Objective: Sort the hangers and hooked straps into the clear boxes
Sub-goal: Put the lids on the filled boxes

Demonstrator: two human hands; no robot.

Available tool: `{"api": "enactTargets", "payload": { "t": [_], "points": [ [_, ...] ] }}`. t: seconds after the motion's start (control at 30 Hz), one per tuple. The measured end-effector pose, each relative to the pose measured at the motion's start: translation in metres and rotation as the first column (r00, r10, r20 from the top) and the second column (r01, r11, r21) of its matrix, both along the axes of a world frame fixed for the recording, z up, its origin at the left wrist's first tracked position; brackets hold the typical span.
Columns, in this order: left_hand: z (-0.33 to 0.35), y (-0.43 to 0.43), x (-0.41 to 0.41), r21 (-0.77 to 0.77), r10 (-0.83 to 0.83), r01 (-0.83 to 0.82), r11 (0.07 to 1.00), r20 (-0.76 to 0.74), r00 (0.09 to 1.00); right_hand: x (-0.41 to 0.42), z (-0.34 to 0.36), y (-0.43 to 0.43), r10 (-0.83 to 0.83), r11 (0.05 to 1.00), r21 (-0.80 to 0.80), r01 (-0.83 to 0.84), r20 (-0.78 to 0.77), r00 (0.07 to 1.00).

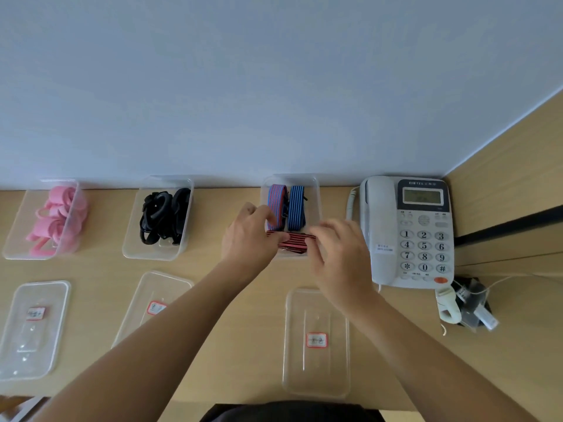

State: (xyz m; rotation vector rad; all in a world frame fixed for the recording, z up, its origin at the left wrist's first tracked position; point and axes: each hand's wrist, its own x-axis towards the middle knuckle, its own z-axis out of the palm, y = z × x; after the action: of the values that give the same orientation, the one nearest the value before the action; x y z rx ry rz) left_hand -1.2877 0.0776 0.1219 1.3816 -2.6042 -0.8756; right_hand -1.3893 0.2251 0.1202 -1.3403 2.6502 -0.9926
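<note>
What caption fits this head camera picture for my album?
Left hand and right hand hold a red striped strap at the right clear box.

A desk phone and some odds and ends in the corner

A pale grey telephone (pixel 405 233) sits on the light wooden tabletop (pixel 243 345), pushed back to the white wall (pixel 274 86) and close to a wooden side panel (pixel 502 166) that has a black strip (pixel 515 222) running across it. The handset (pixel 377 226) lies in its cradle on the left, beside a small display (pixel 422 196), a number keypad (pixel 424 250) and an orange-red button (pixel 440 280). Just in front of the phone's right corner lie a white plastic clip (pixel 446 306) and a dark bundle with white tags (pixel 475 303), too jumbled to tell apart.
</note>
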Motion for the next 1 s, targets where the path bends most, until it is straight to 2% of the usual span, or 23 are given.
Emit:
{"api": "enactTargets", "payload": {
  "t": [0.1, 0.17, 0.23, 0.27, 0.33, 0.4, 0.57, 0.67, 0.77, 0.83, 1.0],
  "points": [
    [-0.005, 0.004, 0.018, -0.024, 0.03, -0.034, 0.999, -0.148, 0.989, 0.028, -0.007, 0.032, -0.105, 0.994, -0.009, 0.105, 0.005, 0.994],
    [-0.008, 0.011, 0.037, -0.02, 0.069, -0.076, 0.997, -0.231, 0.97, 0.049, -0.012, 0.051, -0.13, 0.988, 0.085, 0.129, 0.009, 0.991],
    [-0.012, 0.019, 0.058, 0.004, 0.089, -0.091, 0.996, -0.248, 0.965, 0.073, -0.016, 0.064, -0.141, 0.962, 0.24, 0.131, 0.026, 0.99],
    [-0.014, 0.023, 0.068, 0.025, 0.091, -0.088, 0.996, -0.245, 0.965, 0.085, -0.017, 0.068, -0.141, 0.927, 0.356, 0.12, 0.034, 0.989],
    [-0.018, 0.03, 0.087, 0.079, 0.105, -0.088, 0.993, -0.24, 0.965, 0.105, -0.021, 0.073, -0.122, 0.79, 0.609, 0.063, 0.057, 0.991],
    [-0.02, 0.033, 0.102, 0.147, 0.14, -0.107, 0.983, -0.241, 0.96, 0.121, -0.03, 0.077, -0.097, 0.682, 0.731, -0.001, 0.091, 0.991],
    [-0.016, 0.03, 0.124, 0.301, 0.212, -0.138, 0.944, -0.227, 0.951, 0.139, -0.031, 0.077, -0.054, 0.68, 0.733, -0.035, 0.098, 0.994],
    [-0.008, 0.024, 0.129, 0.367, 0.256, -0.16, 0.916, -0.232, 0.938, 0.146, -0.015, 0.068, -0.088, 0.754, 0.657, 0.011, 0.084, 0.993],
    [0.0, 0.016, 0.125, 0.437, 0.305, -0.178, 0.881, -0.238, 0.922, 0.14, 0.002, 0.053, -0.11, 0.853, 0.514, 0.094, 0.001, 0.994],
    [0.007, 0.01, 0.115, 0.499, 0.335, -0.174, 0.849, -0.254, 0.908, 0.122, 0.012, 0.032, -0.12, 0.88, 0.46, 0.121, -0.03, 0.992],
    [0.019, -0.008, 0.072, 0.606, 0.37, -0.147, 0.782, -0.261, 0.892, 0.066, 0.02, -0.036, -0.086, 0.852, 0.515, 0.094, -0.039, 0.996]
  ]
}}
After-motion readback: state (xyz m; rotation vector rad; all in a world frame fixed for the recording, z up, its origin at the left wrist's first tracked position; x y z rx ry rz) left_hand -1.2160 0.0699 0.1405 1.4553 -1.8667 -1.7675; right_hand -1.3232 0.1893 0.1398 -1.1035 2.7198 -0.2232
